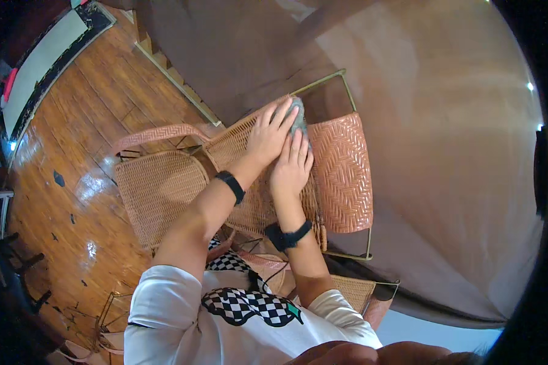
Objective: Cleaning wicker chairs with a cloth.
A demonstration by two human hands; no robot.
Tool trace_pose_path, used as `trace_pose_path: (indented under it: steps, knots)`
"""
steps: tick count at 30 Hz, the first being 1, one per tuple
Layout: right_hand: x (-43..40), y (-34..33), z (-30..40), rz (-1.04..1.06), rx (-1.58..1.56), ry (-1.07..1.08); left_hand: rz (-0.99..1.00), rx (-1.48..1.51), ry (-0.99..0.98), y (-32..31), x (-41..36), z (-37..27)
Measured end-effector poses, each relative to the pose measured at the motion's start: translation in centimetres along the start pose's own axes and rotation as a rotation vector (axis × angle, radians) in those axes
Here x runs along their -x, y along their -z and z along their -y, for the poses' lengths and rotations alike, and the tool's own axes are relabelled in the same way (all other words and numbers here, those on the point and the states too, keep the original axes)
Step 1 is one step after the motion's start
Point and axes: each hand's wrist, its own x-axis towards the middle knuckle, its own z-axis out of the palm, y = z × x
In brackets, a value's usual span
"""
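A wicker chair with a light woven panel (pixel 237 137) and a reddish herringbone-woven panel (pixel 342 173) lies across the space in front of me. My left hand (pixel 270 134) presses a crumpled grey-green cloth (pixel 297 114) against the far end of the light panel, its fingers curved over the cloth. Close beside it, my right hand (pixel 293 166) rests on the weave near the seam between the two panels. Its fingertips touch the lower edge of the cloth, and its fingers are slightly apart. Black bands circle both wrists.
A curved woven armrest (pixel 160 134) and another wicker panel (pixel 164 191) extend to the left over the wooden floor (pixel 91 182). A thin metal frame (pixel 349 91) sticks out at right. Brown sheeting (pixel 438 159) hangs beyond. More wicker furniture (pixel 354 289) stands near my body.
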Motion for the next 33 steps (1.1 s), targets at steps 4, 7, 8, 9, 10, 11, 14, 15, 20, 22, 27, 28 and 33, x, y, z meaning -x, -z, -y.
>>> trace_pose_path:
  steps: [4, 7, 8, 9, 10, 11, 14, 15, 20, 22, 27, 28, 33]
  knots:
    - [4.3, 2.0, -1.0, 0.080, -0.047, 0.052, 0.065, -0.003, 0.064, -0.9, 5.0, -1.8]
    - [5.6, 2.3, -1.3, 0.120, -0.013, 0.066, 0.120, 0.048, 0.114, -1.2, 6.2, -2.7]
    - [5.2, 2.0, -1.1, 0.106, -0.039, 0.062, 0.111, 0.031, 0.115, -1.4, 5.7, -2.3]
    - [4.4, 1.9, -0.8, 0.088, -0.069, 0.059, 0.102, 0.009, 0.116, -1.5, 5.0, -1.7]
    - [3.1, 1.5, -0.5, 0.075, -0.061, 0.062, 0.085, -0.005, 0.093, -1.2, 3.8, -1.0]
    - [1.7, 1.0, -0.2, 0.075, -0.062, 0.065, 0.084, -0.006, 0.095, -1.0, 2.5, -0.2]
    - [-1.2, -0.3, 0.7, 0.040, -0.074, 0.076, 0.017, -0.034, 0.141, 0.4, 0.1, 0.6]
    - [-1.8, -0.6, 1.1, 0.021, -0.064, 0.069, 0.014, -0.054, 0.183, 0.7, -0.1, 0.8]
    - [1.2, -0.4, 1.0, 0.069, -0.061, 0.075, -0.114, 0.183, 0.346, 0.7, 2.4, -0.2]
    - [3.8, 0.5, 0.3, 0.100, -0.034, 0.083, -0.133, 0.315, 0.378, -0.2, 3.9, -0.8]
    - [3.7, 0.5, 0.6, 0.106, 0.011, 0.051, -0.280, 0.497, 0.308, -0.6, 3.0, -1.5]
    - [2.9, -0.1, 0.6, 0.122, -0.007, 0.054, -0.282, 0.460, 0.287, -0.6, 2.0, -1.3]
    - [-1.2, -1.8, 1.3, -0.018, -0.062, 0.057, -0.377, 0.387, 0.144, 0.0, -2.1, 1.0]
